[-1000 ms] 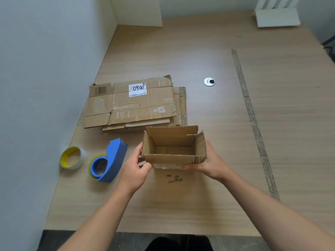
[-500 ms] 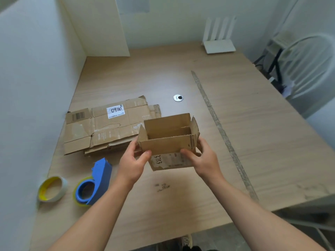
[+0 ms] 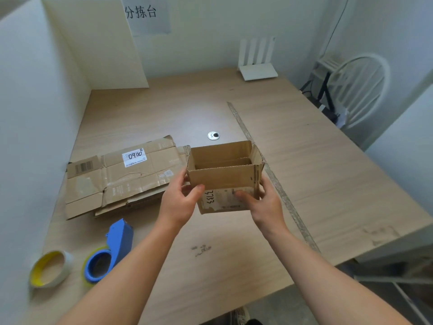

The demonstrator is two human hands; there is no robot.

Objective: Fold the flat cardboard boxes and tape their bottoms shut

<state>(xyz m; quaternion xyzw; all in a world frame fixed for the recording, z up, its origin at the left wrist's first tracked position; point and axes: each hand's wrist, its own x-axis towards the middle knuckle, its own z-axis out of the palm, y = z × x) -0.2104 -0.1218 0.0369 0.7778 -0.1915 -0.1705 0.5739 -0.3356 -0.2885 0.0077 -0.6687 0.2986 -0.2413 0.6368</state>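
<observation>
Corrugated open-topped box [image 3: 223, 178] in the grip of left hand [image 3: 178, 205] and right hand [image 3: 265, 207]

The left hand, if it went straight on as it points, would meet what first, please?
The left hand grips the open cardboard box, so that box comes first; beyond it, depth is unclear.

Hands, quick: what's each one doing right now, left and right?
Left hand: grips the left side of the small opened brown cardboard box, thumb on its front.
Right hand: grips the right side of the same box.
</observation>
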